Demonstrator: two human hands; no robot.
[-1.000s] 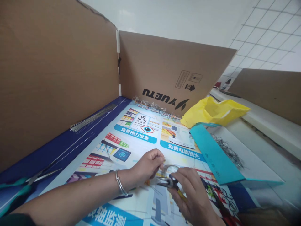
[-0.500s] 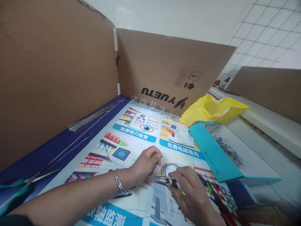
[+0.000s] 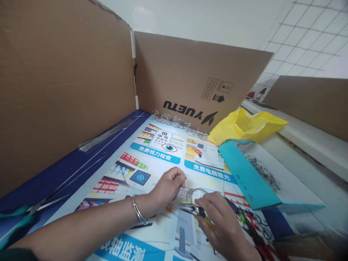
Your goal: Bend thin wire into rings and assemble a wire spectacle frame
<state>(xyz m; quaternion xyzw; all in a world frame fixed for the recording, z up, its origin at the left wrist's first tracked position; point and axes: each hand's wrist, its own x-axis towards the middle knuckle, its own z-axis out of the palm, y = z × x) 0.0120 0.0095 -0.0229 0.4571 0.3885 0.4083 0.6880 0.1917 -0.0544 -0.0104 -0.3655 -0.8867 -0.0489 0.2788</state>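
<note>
My left hand (image 3: 171, 185), wearing a silver bracelet (image 3: 139, 210) at the wrist, is closed in a pinch above the printed sheet. A very thin piece of wire seems to poke out at its fingertips; most of it is hidden by the fingers. To its right, my right hand (image 3: 220, 217) is wrapped round a pair of pliers (image 3: 193, 209) with yellow on the handle. The metal jaws point left, just below my left hand and apart from it. Behind the pliers lies a clear, ring-shaped coil (image 3: 198, 193), partly covered by my right hand.
Straight wires (image 3: 104, 136) lie along the left cardboard wall (image 3: 65, 83), with green-handled scissors (image 3: 29, 214) nearer. Bent wire pieces (image 3: 176, 119) line the back panel. At right are a turquoise box (image 3: 244, 177) holding tangled wire (image 3: 262, 172), a yellow bag (image 3: 244, 127) and a red-handled tool (image 3: 265, 248).
Both hands keep nearly the same pose. My left hand has shifted very slightly up and left; the pliers remain in my right hand.
</note>
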